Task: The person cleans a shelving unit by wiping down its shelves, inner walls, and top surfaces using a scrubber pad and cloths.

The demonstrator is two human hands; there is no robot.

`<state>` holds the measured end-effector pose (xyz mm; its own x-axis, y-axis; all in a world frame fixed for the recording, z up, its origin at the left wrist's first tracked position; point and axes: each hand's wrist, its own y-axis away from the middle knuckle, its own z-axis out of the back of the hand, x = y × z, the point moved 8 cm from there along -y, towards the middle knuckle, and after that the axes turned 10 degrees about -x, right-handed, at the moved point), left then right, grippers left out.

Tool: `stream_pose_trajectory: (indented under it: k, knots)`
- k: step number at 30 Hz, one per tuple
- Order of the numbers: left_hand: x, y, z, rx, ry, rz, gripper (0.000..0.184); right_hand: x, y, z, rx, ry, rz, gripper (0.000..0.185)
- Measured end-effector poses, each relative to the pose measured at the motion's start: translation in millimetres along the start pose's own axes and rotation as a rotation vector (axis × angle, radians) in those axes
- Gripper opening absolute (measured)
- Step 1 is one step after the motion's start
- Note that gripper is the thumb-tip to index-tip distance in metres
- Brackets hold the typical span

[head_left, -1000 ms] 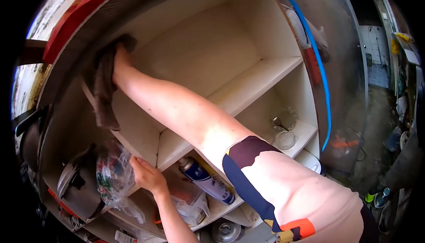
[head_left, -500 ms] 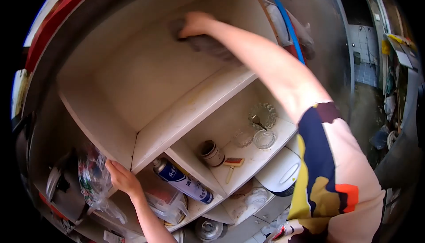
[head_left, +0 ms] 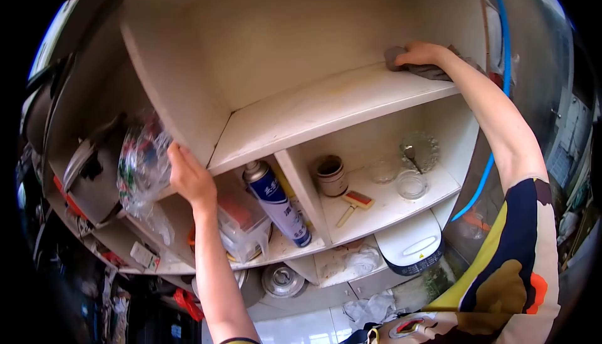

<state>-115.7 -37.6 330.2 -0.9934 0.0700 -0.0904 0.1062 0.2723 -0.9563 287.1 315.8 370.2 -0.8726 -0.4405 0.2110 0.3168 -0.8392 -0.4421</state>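
Note:
At the right end of the upper shelf (head_left: 313, 109), my right hand (head_left: 425, 54) is closed on a dark grey cloth (head_left: 433, 72) and presses it against the board. Part of the cloth hangs out behind my wrist. Over on the left, my left hand (head_left: 191, 178) grips the lower front edge of the upright cabinet panel (head_left: 168, 87), its fingertips hidden behind it. Beside that hand hangs a clear plastic bag (head_left: 141, 162) with colourful contents. A blue and white spray can (head_left: 276, 200) leans just right of my left forearm.
The lower compartment holds a brown jar (head_left: 331, 176), a small red-headed brush (head_left: 355, 206), a glass dish (head_left: 412, 184) and a scalloped glass plate (head_left: 421, 150) with a spoon. Below are a white appliance (head_left: 407, 244) and a metal lid (head_left: 283, 279). A blue hose (head_left: 505, 37) runs down the right side.
My right hand has moved with the cloth from the compartment's back wall down to the right end of the shelf. The view has shifted; my left hand stays at the panel edge.

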Motion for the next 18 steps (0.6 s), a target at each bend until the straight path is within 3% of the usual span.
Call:
stream_pose_trajectory:
  k: [5,8,14,18]
  knots:
    - [0,-1,1,-0.013,-0.042,0.026,0.018,127,15,-24,0.125,0.048,0.159,0.067]
    - [0,-1,1,0.006,-0.041,0.058,0.022,180,14,-35,0.061,0.025,0.257,0.064]
    - [1,0,-1,0.007,-0.035,0.036,0.021,326,63,-53,0.155,-0.342,0.577,0.064]
    - [3,-2,1,0.08,-0.017,0.074,0.021,315,77,-38,0.223,-0.331,0.616,0.064]
